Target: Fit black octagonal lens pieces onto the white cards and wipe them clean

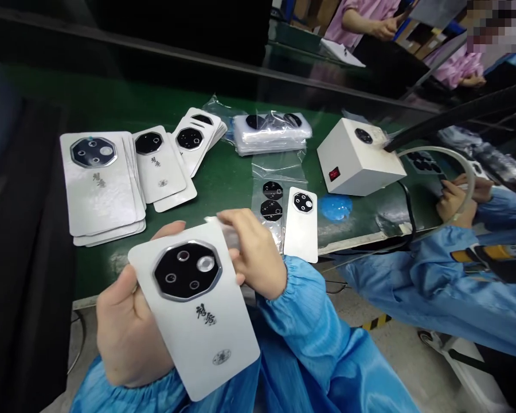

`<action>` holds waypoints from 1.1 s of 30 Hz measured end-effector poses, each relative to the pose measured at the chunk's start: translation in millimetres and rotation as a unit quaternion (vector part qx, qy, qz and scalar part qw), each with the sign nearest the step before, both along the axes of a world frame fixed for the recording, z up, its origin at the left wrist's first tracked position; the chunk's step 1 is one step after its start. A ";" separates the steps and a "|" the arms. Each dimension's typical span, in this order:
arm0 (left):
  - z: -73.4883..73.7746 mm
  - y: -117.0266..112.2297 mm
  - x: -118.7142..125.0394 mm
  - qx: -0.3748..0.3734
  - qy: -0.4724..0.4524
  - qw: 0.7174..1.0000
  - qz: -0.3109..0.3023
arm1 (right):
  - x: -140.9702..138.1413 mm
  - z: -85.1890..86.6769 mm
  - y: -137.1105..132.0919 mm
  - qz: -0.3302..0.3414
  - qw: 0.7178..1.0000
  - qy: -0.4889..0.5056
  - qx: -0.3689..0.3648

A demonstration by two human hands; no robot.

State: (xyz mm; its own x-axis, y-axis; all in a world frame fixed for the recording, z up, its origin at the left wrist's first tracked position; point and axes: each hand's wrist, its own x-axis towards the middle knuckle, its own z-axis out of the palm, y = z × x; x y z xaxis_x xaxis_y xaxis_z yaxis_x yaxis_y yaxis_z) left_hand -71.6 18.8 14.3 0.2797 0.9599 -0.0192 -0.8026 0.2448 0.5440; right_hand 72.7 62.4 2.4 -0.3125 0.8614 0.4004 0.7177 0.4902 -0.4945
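My left hand (129, 327) is closed round a white phone back cover (189, 350), its thumb on the left edge. The cover is tilted, with a black octagonal camera plate (184, 269) near its top, dark characters and a small round emblem below. At the cover's upper right edge is my right hand (258, 252), its fingers curled over a thin whitish sheet (229, 232); whether this is cloth or film I cannot tell. Part of the right fingers is hidden behind the cover.
Stacks of white covers (107, 201) lie on the green bench at left. A plastic-wrapped bundle (270, 135), black octagonal plates (272, 191), another cover (301, 241), a blue disc (335, 207) and a white box with a red switch (356, 163) lie beyond. A co-worker's hands (456, 201) are at right.
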 end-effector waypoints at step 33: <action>7.4 -10.1 51.0 -0.120 -0.192 0.957 -0.180 | 99.7 -32.8 50.9 -0.063 0.984 -0.114 -0.123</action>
